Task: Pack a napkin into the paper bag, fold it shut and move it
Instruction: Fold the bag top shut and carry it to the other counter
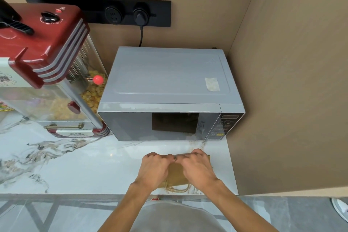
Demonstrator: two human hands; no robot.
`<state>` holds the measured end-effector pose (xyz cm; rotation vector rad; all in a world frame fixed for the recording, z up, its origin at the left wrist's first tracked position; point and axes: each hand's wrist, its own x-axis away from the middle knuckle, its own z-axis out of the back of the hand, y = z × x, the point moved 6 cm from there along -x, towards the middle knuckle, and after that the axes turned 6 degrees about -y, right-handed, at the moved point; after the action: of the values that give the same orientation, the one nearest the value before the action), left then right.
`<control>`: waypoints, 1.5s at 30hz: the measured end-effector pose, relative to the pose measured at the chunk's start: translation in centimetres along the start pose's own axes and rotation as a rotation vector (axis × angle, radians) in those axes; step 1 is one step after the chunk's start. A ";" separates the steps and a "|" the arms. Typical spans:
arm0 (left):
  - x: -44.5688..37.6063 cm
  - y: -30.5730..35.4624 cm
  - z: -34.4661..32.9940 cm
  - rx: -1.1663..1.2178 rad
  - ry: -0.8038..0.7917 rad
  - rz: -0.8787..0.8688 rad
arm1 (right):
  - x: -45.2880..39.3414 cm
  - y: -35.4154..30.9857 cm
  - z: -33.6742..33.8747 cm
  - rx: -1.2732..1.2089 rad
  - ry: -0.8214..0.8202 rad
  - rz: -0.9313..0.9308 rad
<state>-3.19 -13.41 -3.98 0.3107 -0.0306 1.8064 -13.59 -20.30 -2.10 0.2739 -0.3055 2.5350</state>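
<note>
A brown paper bag (176, 174) lies flat on the marble counter (75, 165), just in front of the microwave. Its twine handles (177, 188) point toward me at the counter's front edge. My left hand (153, 169) and my right hand (197, 168) rest side by side on the bag, fingers curled over its far edge and gripping it there. The hands cover most of the bag. No napkin is visible; the bag's inside is hidden.
A grey microwave (169, 96) stands right behind the bag, its door shut. A red popcorn machine (43, 73) holding popcorn fills the left. A beige wall (291, 100) closes off the right. A black socket strip (113, 11) runs along the back wall.
</note>
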 end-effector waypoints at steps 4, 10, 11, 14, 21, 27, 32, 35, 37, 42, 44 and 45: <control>-0.3 0.1 0.3 0.000 -0.015 0.037 | 0.1 0.8 0.2 0.023 0.032 -0.039; -0.2 0.4 0.2 -0.051 0.009 0.066 | 0.2 0.5 0.3 0.023 -0.011 -0.006; -0.3 0.2 0.2 -0.059 0.013 0.064 | 0.3 0.7 0.3 0.006 -0.010 0.001; -0.3 -0.2 -0.3 -0.075 -0.005 0.050 | 0.3 1.4 0.1 0.025 -0.036 -0.003; -0.2 -1.7 -0.2 -0.008 -0.012 0.099 | 0.5 2.9 0.5 0.106 0.015 -0.129; -0.6 -2.8 -0.3 0.108 0.011 0.117 | 1.1 3.9 -0.3 -0.032 -0.031 -0.088; -0.4 -3.8 -0.7 0.140 -0.012 0.122 | 1.2 4.8 0.1 -0.128 0.021 -0.093; 0.0 -4.5 -0.7 0.201 -0.025 0.143 | 1.1 5.8 0.3 -0.235 0.011 -0.121; 0.1 -4.8 -0.6 0.272 -0.011 0.164 | 1.0 6.3 0.2 -0.307 -0.015 -0.139; 0.4 -5.1 -0.5 0.442 0.001 0.172 | 1.2 6.8 -0.9 -0.446 -0.130 -0.131; 0.7 -5.4 -0.6 0.585 -0.014 0.175 | 1.3 7.3 -1.3 -0.528 -0.174 -0.141; 0.8 -5.7 -0.7 0.669 -0.013 0.183 | 1.4 7.5 -1.4 -0.573 -0.184 -0.146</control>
<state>1.95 -11.04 -5.29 0.8129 0.5613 1.9543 -19.11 -25.33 -4.26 0.2877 -1.0174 2.1699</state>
